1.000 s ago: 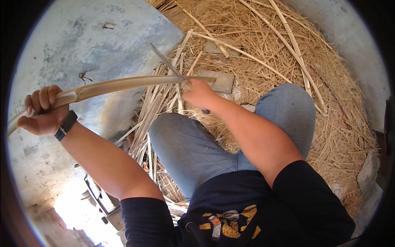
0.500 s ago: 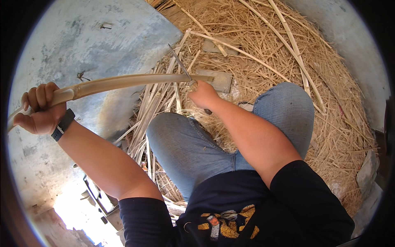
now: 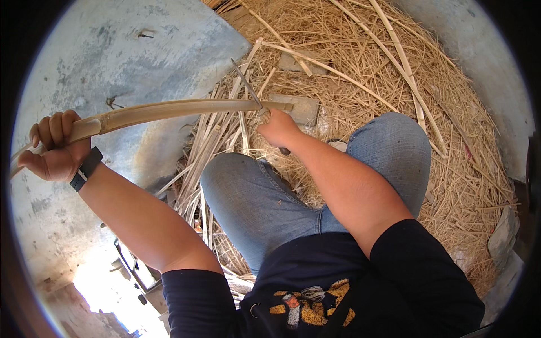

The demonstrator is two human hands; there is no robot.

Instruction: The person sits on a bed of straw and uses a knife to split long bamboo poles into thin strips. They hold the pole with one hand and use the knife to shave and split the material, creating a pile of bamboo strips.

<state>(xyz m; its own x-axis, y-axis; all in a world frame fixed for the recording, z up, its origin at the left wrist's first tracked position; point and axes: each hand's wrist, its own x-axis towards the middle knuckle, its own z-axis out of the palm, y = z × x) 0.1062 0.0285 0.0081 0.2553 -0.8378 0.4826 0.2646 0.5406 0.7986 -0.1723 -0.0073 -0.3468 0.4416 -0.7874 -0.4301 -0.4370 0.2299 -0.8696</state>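
A long split bamboo strip (image 3: pixel 169 112) runs across in front of me, from the far left edge to a cut end near my right hand. My left hand (image 3: pixel 56 147) wraps its fingers round the strip close to a node, with the palm below. In my right hand (image 3: pixel 278 129), closed, is the handle of a knife (image 3: pixel 246 83). The narrow blade points up and to the left and crosses the strip near its right end. The dark butt of the handle shows below the fist. Whether the blade has bitten into the bamboo, I cannot tell.
Dry shavings (image 3: pixel 349 67) cover the floor around my bent knees. Pale strips (image 3: pixel 217 124) lie heaped left of my left knee, and longer strips (image 3: pixel 403 67) lie at the far right. A flat stone block (image 3: pixel 301 111) sits beyond my right hand. A bluish wall (image 3: pixel 158 56) stands at left.
The bamboo strip and my left hand have risen very slightly. My right hand and the knife are almost where they were.
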